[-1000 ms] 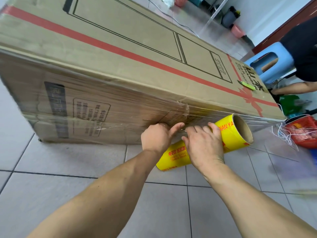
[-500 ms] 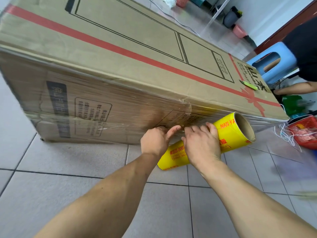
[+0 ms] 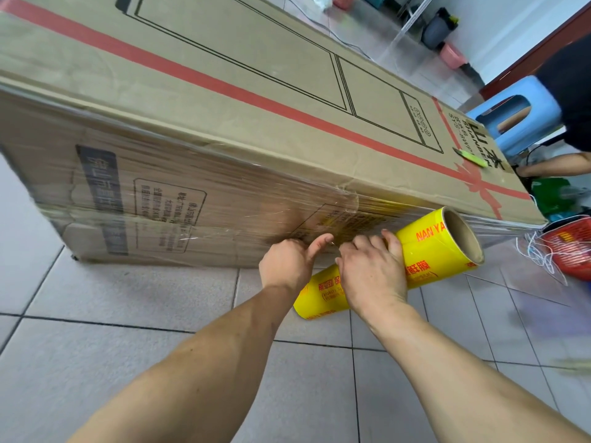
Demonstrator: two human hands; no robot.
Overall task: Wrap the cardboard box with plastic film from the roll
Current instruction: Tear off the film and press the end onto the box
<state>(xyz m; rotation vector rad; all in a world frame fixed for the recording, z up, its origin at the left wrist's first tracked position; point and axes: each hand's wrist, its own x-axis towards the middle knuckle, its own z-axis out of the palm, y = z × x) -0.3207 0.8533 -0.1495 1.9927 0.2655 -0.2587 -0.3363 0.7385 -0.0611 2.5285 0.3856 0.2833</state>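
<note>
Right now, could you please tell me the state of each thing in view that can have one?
Cardboard box: lying on its long side on the floor, near side film-covered.
Film roll: tilted, beside the box's near side.
Left hand: fingers curled at the film, thumb out.
Right hand: gripping the roll.
Green cutter: lying on the box top.
Blue stool: upright.
Red basket: on the floor.

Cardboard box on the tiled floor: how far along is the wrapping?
Done: clear film already covers the near side of the long brown cardboard box. In hand: the right hand grips the yellow roll of plastic film against that side, while the left hand presses beside it, thumb out. Left: the top face with the red stripe looks mostly bare; the far side is hidden.
</note>
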